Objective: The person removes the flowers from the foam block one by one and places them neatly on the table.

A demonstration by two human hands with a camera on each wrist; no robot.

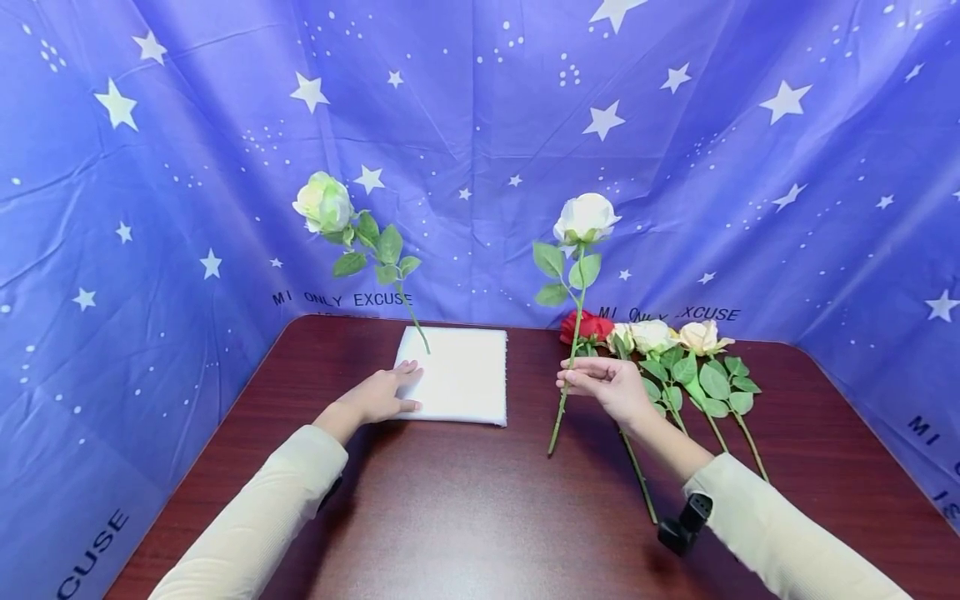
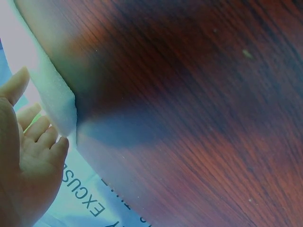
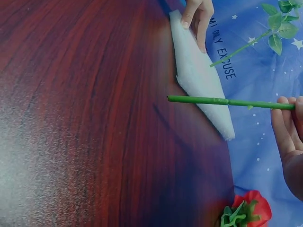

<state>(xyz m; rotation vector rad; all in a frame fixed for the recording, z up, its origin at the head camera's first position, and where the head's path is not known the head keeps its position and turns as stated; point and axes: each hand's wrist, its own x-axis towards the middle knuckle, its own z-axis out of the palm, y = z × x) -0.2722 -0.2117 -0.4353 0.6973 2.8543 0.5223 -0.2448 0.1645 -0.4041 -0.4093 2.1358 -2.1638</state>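
Note:
My right hand [image 1: 617,390] pinches the green stem of a white rose [image 1: 587,218] between thumb and fingers, holding it upright above the table. The right wrist view shows the bare lower end of this stem [image 3: 199,100], apart from the foam. A square white foam block [image 1: 467,377] lies flat near the back of the table. Stuck in its left part is a pale green-white rose [image 1: 324,202] that leans left. With fingers spread and fairly straight, my left hand [image 1: 384,393] rests on the block's left edge. The left wrist view shows this hand [image 2: 38,161] beside the foam.
On the right of the dark wooden table [image 1: 450,517] lie a red rose [image 1: 588,327] and several pale roses [image 1: 654,337], their stems pointing toward the front. Behind the table hangs a blue cloth [image 1: 480,150] with white stars.

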